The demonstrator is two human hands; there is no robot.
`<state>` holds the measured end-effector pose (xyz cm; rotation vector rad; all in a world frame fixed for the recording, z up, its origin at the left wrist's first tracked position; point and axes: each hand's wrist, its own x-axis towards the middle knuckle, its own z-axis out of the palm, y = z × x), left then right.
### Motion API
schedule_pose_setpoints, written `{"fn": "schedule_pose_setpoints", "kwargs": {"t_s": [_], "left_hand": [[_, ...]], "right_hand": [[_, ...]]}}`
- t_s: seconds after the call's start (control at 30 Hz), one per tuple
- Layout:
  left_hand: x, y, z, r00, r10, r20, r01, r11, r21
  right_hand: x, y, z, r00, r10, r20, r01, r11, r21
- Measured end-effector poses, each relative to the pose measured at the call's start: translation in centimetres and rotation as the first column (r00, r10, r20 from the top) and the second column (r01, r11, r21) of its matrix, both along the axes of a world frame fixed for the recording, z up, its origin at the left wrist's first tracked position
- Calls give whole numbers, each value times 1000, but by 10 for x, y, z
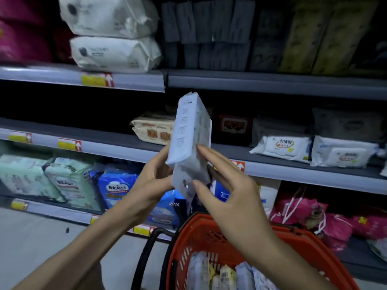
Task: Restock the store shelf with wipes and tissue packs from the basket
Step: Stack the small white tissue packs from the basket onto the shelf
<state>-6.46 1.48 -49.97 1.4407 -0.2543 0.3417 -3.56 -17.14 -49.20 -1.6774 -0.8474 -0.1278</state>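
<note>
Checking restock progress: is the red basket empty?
No: several packs lie in the red basket, below the held pack.

body: we see two arms only | left hand: bare, slim long fingers | right hand: bare, slim long fingers, knuckles and tendons showing on its back | left forearm: bare as far as we see it | right forearm: bare likewise | finer marks: blurred, we cannot tell

Dimly lit grey shelves with yellow price tags stand on pale floor.
</note>
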Motion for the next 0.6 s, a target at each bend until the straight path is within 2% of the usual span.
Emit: {"fn": "schedule_pose_setpoints", "kwargs": {"t_s": [0.2, 0.37, 0.6], "left_hand": [[10, 22, 38, 986, 154, 65, -163, 971, 172], [25, 47, 78, 977, 156, 148, -198, 923, 330], [57, 87, 144, 955, 177, 239, -268, 860, 434]], "right_hand": [[18, 34, 30, 998, -56, 35, 53, 996, 77], [40, 58, 64, 997, -31, 77, 20, 990, 139], [84, 109, 120, 971, -104, 217, 64, 981, 183]]}}
